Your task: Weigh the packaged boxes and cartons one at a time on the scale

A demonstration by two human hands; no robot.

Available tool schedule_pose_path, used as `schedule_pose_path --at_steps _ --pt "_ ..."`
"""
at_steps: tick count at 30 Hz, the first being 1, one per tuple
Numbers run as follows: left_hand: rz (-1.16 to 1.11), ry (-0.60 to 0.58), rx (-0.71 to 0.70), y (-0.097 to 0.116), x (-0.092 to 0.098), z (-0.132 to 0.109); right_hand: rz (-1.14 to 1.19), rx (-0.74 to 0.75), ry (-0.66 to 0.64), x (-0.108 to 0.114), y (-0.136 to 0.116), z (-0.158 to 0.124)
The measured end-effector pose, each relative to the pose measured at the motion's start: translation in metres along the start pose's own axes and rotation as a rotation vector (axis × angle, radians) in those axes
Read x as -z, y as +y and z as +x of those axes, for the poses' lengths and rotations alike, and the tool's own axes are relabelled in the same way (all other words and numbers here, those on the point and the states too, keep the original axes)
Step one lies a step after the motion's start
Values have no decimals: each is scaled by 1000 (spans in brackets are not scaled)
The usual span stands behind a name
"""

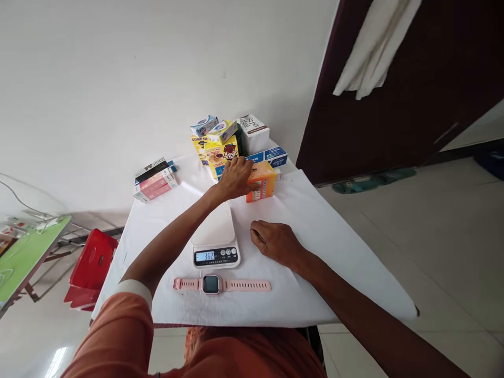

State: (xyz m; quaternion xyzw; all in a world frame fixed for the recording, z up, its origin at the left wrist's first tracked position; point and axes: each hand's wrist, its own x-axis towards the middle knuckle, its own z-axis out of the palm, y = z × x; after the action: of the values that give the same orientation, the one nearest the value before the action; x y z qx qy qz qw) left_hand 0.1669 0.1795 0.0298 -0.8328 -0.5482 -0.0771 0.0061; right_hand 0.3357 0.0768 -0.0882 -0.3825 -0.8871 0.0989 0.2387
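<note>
My left hand [237, 178] reaches over the scale to an orange and yellow pack [260, 184], its fingers on the pack's left side and top. Curled up on the white cloth, my right hand [275, 241] rests to the right of the scale; whether anything is inside its fingers is hidden. The white digital scale [213, 226] shows 362 on its lit display, and its plate is partly covered by my left forearm. In front of the scale a pink-strapped watch [211, 284] lies stretched out flat.
Yellow boxes [221, 157], small soap boxes [222, 131], a white box [254, 134] and a blue box [275, 156] are piled at the back. Pink boxes [156, 186] lie at the back left. A red chair [92, 268] stands beyond the table's left edge.
</note>
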Motion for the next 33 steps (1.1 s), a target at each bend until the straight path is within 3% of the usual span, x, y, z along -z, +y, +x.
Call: schedule_pose_path --at_steps 3,7,10,14,17,19,25,33 --pt "-27 24 58 3 -1 0 7 -14 -42 4 -2 2" --pt "-161 84 23 -1 5 -22 1 -32 -64 8 -5 4" --pt "-248 170 -2 -7 20 -54 -2 -41 -75 10 -5 5" --pt "-307 282 -7 -17 55 -105 9 -44 -67 10 -5 5" --pt "-288 299 11 -23 78 -140 15 -53 -65 9 -4 4" --pt "-276 291 28 -27 84 -158 26 -56 -51 8 -4 4" --pt "-258 221 49 -44 62 -191 52 -45 3 6 -4 3" --pt "-281 156 70 -51 53 -194 54 -26 13 5 -3 2"
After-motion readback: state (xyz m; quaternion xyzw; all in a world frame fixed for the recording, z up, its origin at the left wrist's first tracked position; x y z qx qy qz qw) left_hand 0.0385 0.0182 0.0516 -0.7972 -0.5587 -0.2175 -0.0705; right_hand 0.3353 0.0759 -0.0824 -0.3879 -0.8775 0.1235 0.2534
